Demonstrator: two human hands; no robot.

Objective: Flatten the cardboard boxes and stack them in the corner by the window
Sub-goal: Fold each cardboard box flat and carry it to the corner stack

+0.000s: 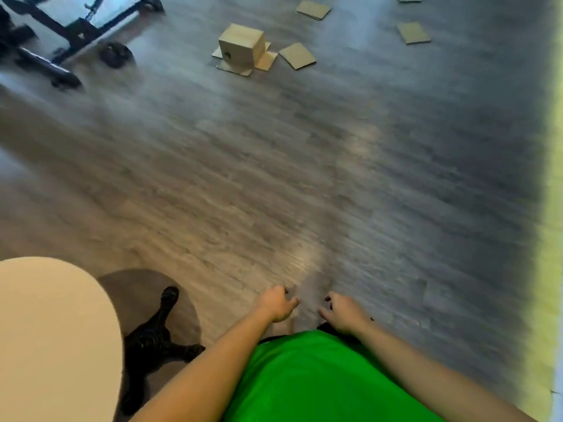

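Head view, looking down over a grey wood-plank floor (274, 178), blurred throughout. At the far side, an upright cardboard box (242, 44) stands on the floor with its bottom flaps splayed flat around it. Just beside it to the right lies a flat cardboard piece (297, 55); three more flat pieces (313, 9) lie scattered farther back and right, well apart from each other. At upper left stands a black wheeled frame (76, 32). At lower left, a round pale counter (51, 330) sits above a black star-shaped base (152, 339). A yellow-green wall edge (551, 239) runs down the right side. Low in the middle, above a green shirt (320, 376), the left hand (275, 303) and right hand (345, 312) hang near each other, fingers loosely curled, holding nothing and touching nothing, far from the box.
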